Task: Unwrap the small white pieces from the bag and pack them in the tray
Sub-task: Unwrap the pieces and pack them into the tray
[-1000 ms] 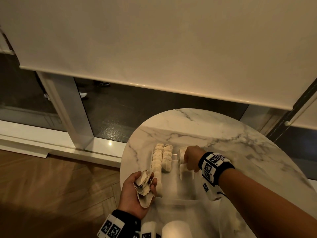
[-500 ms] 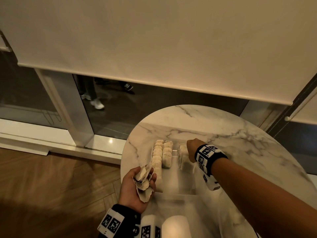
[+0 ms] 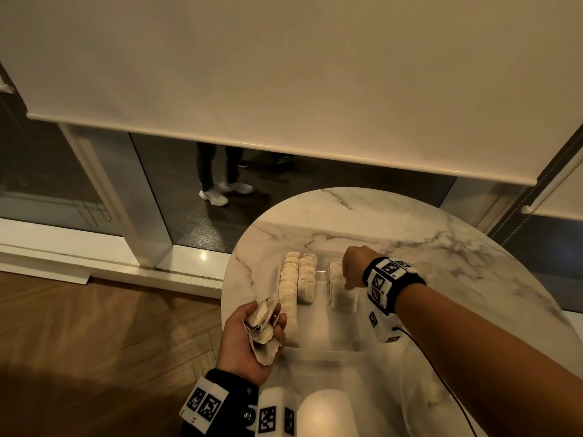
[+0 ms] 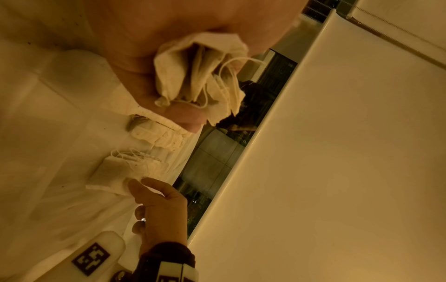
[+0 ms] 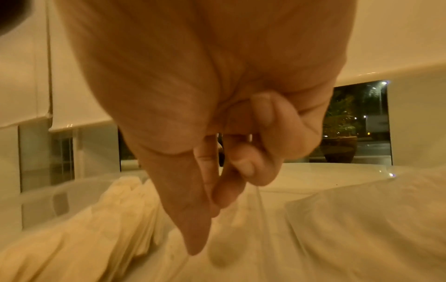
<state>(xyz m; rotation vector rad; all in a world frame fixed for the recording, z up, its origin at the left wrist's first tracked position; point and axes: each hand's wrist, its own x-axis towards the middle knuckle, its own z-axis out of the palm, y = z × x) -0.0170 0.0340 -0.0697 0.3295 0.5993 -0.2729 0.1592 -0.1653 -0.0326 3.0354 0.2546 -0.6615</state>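
Note:
A clear tray [image 3: 317,329] sits on the round marble table [image 3: 441,247]. It holds two long rows of small white pieces [image 3: 288,288] on its left and a short third row [image 3: 334,279] further right. My right hand [image 3: 353,268] hovers just above that third row. Thumb and forefinger point down together, the other fingers [image 5: 243,164] are curled, and nothing shows between them. My left hand [image 3: 249,342] is at the tray's near left corner, palm up. It grips a bundle of white pieces with strings [image 4: 200,76].
Crumpled clear plastic [image 3: 410,386] lies on the table's near edge, in front of the tray. The table edge drops to a wood floor [image 3: 94,342] on the left. Behind is a window with a lowered blind [image 3: 284,74]; a person's legs [image 3: 217,171] show in the glass.
My right hand has come up slightly from the third row, its fingers off the piece there. The left hand still holds its bundle in the same spot. The head view has tilted.

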